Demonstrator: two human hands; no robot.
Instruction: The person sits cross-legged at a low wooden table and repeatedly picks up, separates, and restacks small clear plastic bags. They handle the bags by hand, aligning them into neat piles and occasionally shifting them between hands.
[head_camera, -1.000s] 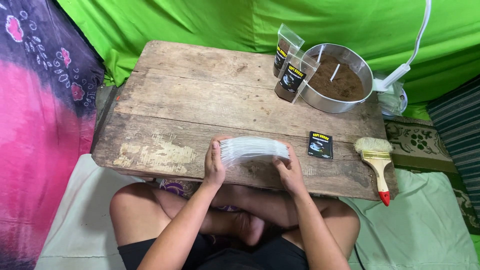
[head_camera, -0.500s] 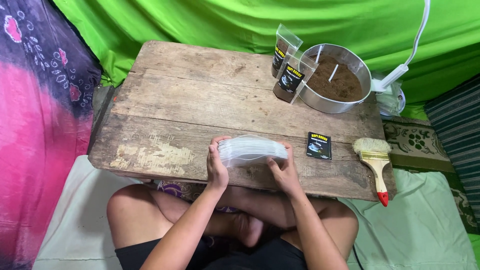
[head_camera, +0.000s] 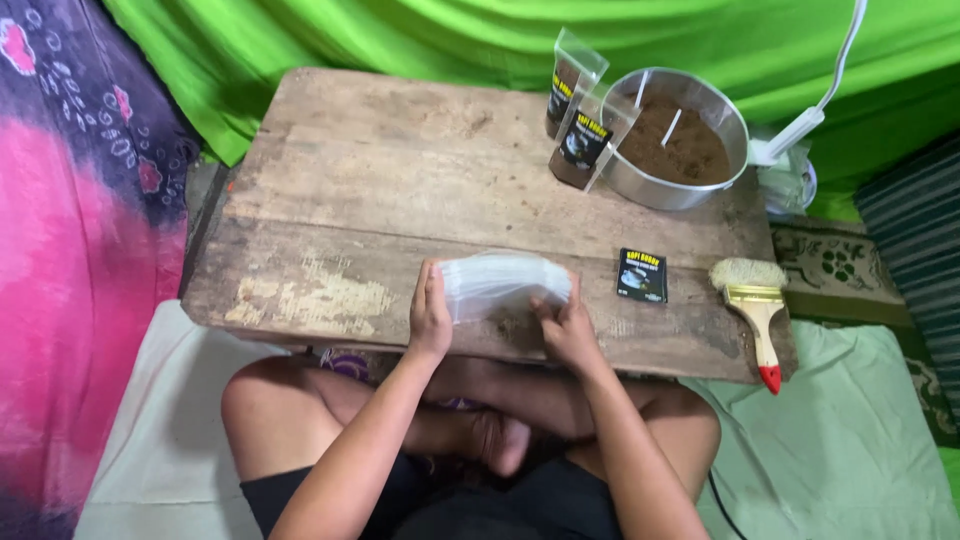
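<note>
- A stack of clear plastic bags (head_camera: 503, 284) is held between both hands at the near edge of the wooden counter (head_camera: 400, 190), its lower side resting on or just above the boards.
- The left hand (head_camera: 430, 318) stands upright at the left end of the stack, fingers curled around that end, its grip clenched on the bags.
- The right hand (head_camera: 565, 325) is at the lower right corner of the stack, fingertips pinching into the bag edges, its grip also closed on the bags.
- Just to the right of the right hand's grip, a small black packet (head_camera: 642, 275) lies flat on the counter, apart from the stack.
- Further right of that, a paint brush (head_camera: 758, 305) with pale bristles, a wooden handle and a red tip lies along the counter's right edge, handle pointing toward the person.
- Beyond the grip, at the far right corner of the counter, a round metal bowl (head_camera: 735, 125) holds brown powder (head_camera: 675, 150), with a thin white stick standing in it.
- Two clear pouches (head_camera: 585, 140) with dark labels, partly filled with brown powder, lean against the bowl's left side, touching it.
- To the right of the bowl, off the counter, a white cable (head_camera: 815, 115) runs upward past a white fitting.
- Below the grip, the person's crossed bare legs (head_camera: 480, 420) sit under the counter edge on a pale sheet (head_camera: 160, 430).
- Far left of the left hand hangs pink and purple cloth (head_camera: 70, 230); green cloth (head_camera: 400, 35) backs the counter.
</note>
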